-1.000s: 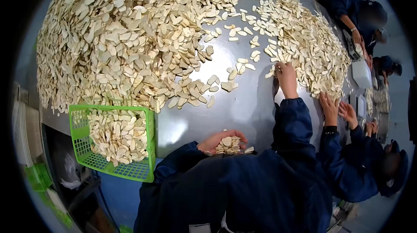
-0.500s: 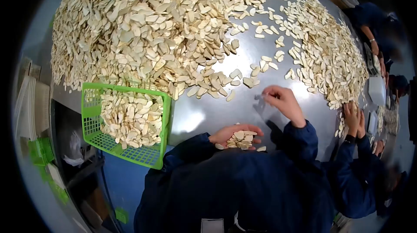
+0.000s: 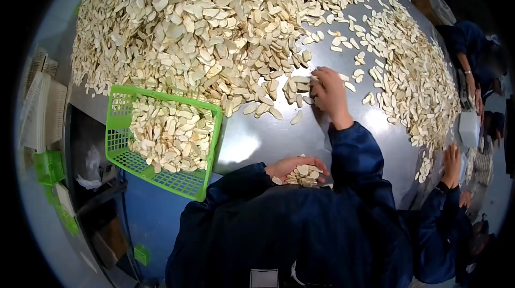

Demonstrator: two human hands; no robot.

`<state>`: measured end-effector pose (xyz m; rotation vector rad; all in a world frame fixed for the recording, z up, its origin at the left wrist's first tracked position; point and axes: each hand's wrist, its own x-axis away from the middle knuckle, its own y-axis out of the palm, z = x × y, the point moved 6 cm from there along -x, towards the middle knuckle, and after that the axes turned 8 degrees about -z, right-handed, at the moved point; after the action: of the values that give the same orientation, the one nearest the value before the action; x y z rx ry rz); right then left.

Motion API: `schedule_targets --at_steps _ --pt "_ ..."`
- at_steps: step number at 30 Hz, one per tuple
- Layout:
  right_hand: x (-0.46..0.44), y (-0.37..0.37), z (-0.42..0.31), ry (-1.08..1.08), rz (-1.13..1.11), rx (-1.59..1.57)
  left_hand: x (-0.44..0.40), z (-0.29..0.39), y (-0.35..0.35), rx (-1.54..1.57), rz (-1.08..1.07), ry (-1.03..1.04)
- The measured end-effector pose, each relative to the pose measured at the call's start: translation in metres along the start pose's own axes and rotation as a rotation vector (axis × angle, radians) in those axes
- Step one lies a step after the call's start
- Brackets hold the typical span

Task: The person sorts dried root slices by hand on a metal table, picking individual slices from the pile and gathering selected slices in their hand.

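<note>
Near my body, my left hand (image 3: 280,168) is cupped, palm up, around a handful of pale dried slices (image 3: 303,174). My right hand (image 3: 331,96) reaches forward over the metal table (image 3: 268,146). Its fingers are stretched out against a small cluster of loose slices (image 3: 296,90) at the near edge of the large heap (image 3: 209,36); nothing visible is gripped in them. To the left, a green plastic basket (image 3: 213,154) leans tilted at the table's edge, partly filled with the same kind of slices (image 3: 173,132).
A second spread of slices (image 3: 413,68) covers the right side of the table. At the right, a co-worker's hand (image 3: 451,164) and another person's arm (image 3: 465,65) are in view. White trays (image 3: 45,111) and a green basket (image 3: 48,167) stand at far left.
My right hand has moved forward and left from over bare metal to the loose slices, which are now bunched by its fingers. My left hand still cups its slices. The view has shifted slightly.
</note>
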<state>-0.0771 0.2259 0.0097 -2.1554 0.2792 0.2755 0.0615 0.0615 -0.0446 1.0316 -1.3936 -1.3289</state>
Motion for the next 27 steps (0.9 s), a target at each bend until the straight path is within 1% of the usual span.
schedule_targets --at_steps 1,4,7,9,12,16,19,20,21,23,25,26,27 --pt "0.0 -0.013 0.004 0.009 0.056 0.011 -0.001 0.001 0.0 0.003 -0.008 -0.003" --pt "0.012 -0.037 0.009 0.157 0.013 0.023 -0.003 0.001 0.002 0.002 -0.025 -0.013" --pt "0.024 -0.025 0.0 0.153 -0.116 0.039 -0.004 0.001 0.003 -0.006 -0.032 -0.014" --pt "0.027 -0.014 -0.017 0.094 -0.132 0.089 -0.002 0.002 0.004 0.016 -0.041 -0.006" --pt "0.029 -0.001 -0.033 -0.033 -0.148 0.206 -0.001 0.004 0.005 -0.043 0.012 -0.009" --pt "0.036 -0.006 -0.034 -0.063 -0.214 0.178 0.0 0.004 0.002 -0.067 -0.01 0.006" --pt "0.045 -0.031 -0.042 0.088 -0.403 -0.044 -0.001 0.004 0.0 -0.052 -0.019 0.005" --pt "0.049 -0.037 -0.05 0.075 -0.569 -0.222 -0.001 0.002 0.0 -0.043 -0.02 0.006" --pt "0.053 -0.042 -0.063 0.157 -0.783 -0.435 -0.001 0.002 -0.001 -0.029 -0.02 0.007" --pt "0.052 -0.049 -0.071 0.068 -0.739 -0.494 -0.003 0.001 -0.001 -0.006 -0.022 0.005" --pt "0.042 -0.046 -0.041 0.255 -0.534 -0.294 -0.004 0.0 -0.004 -0.021 -0.018 -0.007" --pt "0.037 -0.041 -0.027 0.288 -0.375 -0.22 -0.004 -0.001 -0.005 -0.03 -0.014 -0.01" --pt "0.032 -0.036 -0.021 0.248 -0.306 -0.139 -0.003 0.0 -0.006 -0.041 -0.01 -0.01"
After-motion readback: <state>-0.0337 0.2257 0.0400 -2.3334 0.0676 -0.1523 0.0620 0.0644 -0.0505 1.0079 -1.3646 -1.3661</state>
